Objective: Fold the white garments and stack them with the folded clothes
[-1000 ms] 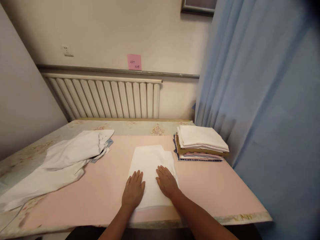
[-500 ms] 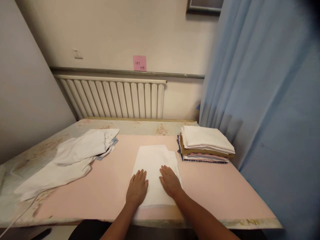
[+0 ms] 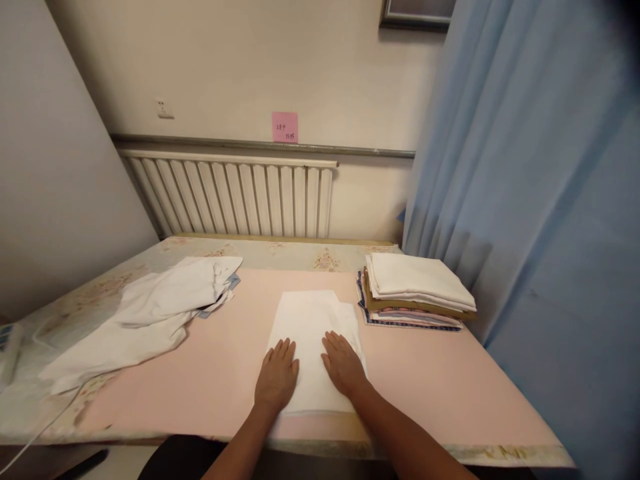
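Observation:
A folded white cloth (image 3: 311, 320) lies on the pink table cover (image 3: 210, 380) in front of me; whether it is a garment I cannot tell. My left hand (image 3: 278, 373) rests flat on its left edge, fingers stretched forward. On its right part my right hand (image 3: 343, 363) lies flat too, fingers pointing ahead and a little left. Both palms press down without gripping anything. Off to the right sits a stack of folded cloths (image 3: 417, 287), white on top, with brown, pink and dark checked layers below. A loose white heap of cloth (image 3: 165, 300) spreads over the left side.
A flowered cloth (image 3: 280, 253) shows around the pink cover. Behind the table stand a white radiator (image 3: 240, 197) and a wall with a pink note (image 3: 285, 127). A blue curtain (image 3: 540, 233) hangs along the right. A white cord (image 3: 45, 430) trails at the lower left.
The whole view has shifted slightly, so everything appears a little farther right. Both hands stay flat on the white cloth in the same places.

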{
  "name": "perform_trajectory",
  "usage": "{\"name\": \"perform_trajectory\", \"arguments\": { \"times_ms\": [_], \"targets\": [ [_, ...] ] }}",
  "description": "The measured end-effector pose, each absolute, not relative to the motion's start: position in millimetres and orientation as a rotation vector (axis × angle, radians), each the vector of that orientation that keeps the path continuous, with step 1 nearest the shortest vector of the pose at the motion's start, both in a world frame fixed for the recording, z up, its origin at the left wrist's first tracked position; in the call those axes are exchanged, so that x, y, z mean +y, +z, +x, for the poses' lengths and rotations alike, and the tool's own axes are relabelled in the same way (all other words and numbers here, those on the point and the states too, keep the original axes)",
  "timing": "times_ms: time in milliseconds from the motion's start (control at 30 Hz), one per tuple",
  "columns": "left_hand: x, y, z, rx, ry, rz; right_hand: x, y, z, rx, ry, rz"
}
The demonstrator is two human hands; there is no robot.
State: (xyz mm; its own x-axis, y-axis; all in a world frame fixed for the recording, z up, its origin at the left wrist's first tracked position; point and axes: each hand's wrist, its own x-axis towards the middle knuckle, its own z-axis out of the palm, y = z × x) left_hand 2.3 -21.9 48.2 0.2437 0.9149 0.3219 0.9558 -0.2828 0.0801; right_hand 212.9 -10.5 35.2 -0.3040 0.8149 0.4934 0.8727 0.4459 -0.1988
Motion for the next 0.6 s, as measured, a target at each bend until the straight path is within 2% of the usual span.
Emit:
{"name": "perform_trajectory", "arguments": {
  "times_ms": [600],
  "targets": [
    [-22.5, 50.0, 2.8, -1.815, -0.462, -2.369, -9.8, 33.4, 213.3, -2.164, -0.161, -1.397]
  ]
}}
